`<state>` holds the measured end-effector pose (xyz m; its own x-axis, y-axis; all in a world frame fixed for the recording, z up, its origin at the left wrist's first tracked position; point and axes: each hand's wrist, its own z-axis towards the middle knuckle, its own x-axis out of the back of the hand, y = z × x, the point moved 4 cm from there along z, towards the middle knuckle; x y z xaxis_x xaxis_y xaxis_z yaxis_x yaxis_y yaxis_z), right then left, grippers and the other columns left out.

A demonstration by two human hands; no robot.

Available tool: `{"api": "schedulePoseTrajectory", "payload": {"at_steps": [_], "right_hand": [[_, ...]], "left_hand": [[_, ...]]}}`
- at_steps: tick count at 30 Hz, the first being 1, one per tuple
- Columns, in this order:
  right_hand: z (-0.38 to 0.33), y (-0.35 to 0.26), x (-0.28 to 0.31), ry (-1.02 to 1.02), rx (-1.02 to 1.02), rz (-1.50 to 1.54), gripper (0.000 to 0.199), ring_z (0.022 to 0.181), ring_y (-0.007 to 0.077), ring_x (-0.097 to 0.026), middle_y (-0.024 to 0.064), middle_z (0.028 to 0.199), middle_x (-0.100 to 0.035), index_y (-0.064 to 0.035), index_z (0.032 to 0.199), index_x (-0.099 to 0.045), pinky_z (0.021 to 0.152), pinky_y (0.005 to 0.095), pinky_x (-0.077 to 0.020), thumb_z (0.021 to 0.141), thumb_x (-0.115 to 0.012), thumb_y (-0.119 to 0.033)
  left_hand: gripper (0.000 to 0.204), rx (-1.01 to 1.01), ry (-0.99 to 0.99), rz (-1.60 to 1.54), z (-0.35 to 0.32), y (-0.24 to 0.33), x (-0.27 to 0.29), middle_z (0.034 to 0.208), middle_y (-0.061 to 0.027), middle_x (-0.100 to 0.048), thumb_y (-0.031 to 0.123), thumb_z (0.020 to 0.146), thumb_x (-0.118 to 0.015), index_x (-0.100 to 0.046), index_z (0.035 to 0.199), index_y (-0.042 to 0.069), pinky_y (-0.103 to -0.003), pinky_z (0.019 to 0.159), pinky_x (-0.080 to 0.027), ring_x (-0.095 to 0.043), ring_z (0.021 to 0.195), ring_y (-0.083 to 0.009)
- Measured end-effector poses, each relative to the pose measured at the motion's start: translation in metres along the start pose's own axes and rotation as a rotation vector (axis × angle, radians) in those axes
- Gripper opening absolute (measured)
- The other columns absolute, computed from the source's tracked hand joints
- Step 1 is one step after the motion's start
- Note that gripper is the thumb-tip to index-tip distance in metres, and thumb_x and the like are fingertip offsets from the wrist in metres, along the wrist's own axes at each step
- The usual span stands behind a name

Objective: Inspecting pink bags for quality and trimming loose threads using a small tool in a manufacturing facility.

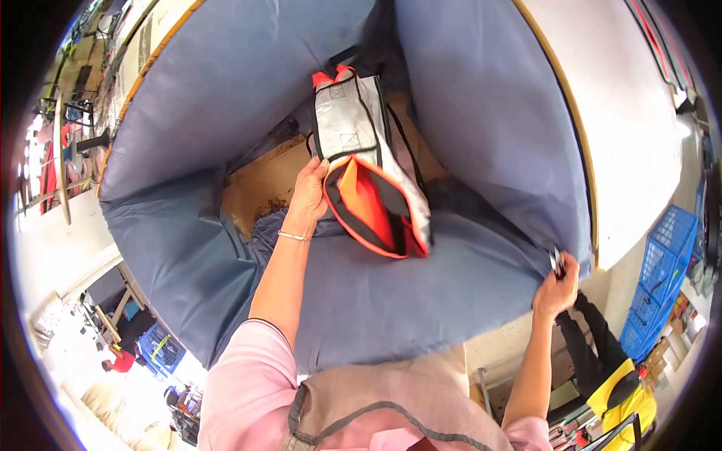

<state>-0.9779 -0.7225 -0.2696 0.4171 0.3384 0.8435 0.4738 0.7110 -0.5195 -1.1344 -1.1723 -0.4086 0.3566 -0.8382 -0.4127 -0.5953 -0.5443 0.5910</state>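
Observation:
A silver-grey bag (342, 124) with black trim lies in the middle, its mouth gaping toward me. Bright orange lining (365, 199) shows inside, and orange edging runs round the mouth. My left hand (310, 197) pinches the left side of the bag's mouth, thumb on top. Off to the right, away from the bag, my right hand (556, 289) is closed round small thread snips (557, 263), their metal blades pointing up. That hand is beside the right front corner of the blue-grey cloth lining (421, 293).
Blue-grey cloth covers the raised sides of a large box-like bin around the bag; its brown bottom (259, 184) shows on the left. Blue crates (658, 278) stand at the right. A person in yellow (628, 398) is at lower right, another in red (120, 361) far left.

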Motion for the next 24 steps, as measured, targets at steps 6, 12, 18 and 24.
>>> {"api": "schedulePoseTrajectory", "payload": {"at_steps": [6, 12, 18, 24], "right_hand": [[0.005, -0.017, 0.004, 0.029, 0.069, -0.117, 0.017, 0.079, 0.027, -0.062, 0.008, 0.085, -0.066, -0.0099, 0.092, -0.062, 0.069, 0.0352, -0.0472, 0.078, -0.059, -0.002], [0.004, -0.019, 0.002, 0.061, 0.186, -0.144, 0.014, 0.078, 0.0282, -0.062, 0.0069, 0.082, -0.065, -0.0118, 0.092, -0.06, 0.066, 0.0371, -0.0458, 0.079, -0.062, -0.008], [0.005, -0.014, 0.003, 0.091, 0.24, -0.047, 0.013, 0.077, 0.0268, -0.062, 0.0057, 0.081, -0.065, -0.0119, 0.089, -0.059, 0.065, 0.0376, -0.0458, 0.077, -0.063, -0.008], [0.007, -0.016, 0.009, 0.004, 0.143, 0.083, 0.02, 0.076, 0.0248, -0.063, 0.0059, 0.079, -0.065, -0.0087, 0.092, -0.06, 0.068, 0.036, -0.0474, 0.073, -0.066, -0.005]], "left_hand": [[0.027, 0.037, -0.067, -0.236, -0.05, 0.015, -0.026, 0.112, -0.014, -0.059, 0.01, 0.097, -0.042, -0.045, 0.118, -0.006, -0.035, 0.09, -0.049, -0.06, 0.101, -0.0235], [0.024, -0.037, -0.045, -0.205, -0.098, 0.024, -0.041, 0.109, -0.0132, -0.062, 0.011, 0.095, -0.042, -0.055, 0.109, -0.004, -0.035, 0.091, -0.048, -0.06, 0.099, -0.0229], [0.019, -0.181, -0.023, -0.132, -0.146, 0.056, -0.091, 0.104, -0.0104, -0.063, 0.008, 0.094, -0.045, -0.054, 0.106, -0.003, -0.032, 0.087, -0.049, -0.061, 0.095, -0.02], [0.021, -0.26, -0.065, -0.132, -0.19, 0.083, -0.119, 0.104, -0.0109, -0.064, 0.011, 0.096, -0.042, -0.056, 0.105, -0.002, -0.032, 0.086, -0.05, -0.062, 0.095, -0.0196]]}}
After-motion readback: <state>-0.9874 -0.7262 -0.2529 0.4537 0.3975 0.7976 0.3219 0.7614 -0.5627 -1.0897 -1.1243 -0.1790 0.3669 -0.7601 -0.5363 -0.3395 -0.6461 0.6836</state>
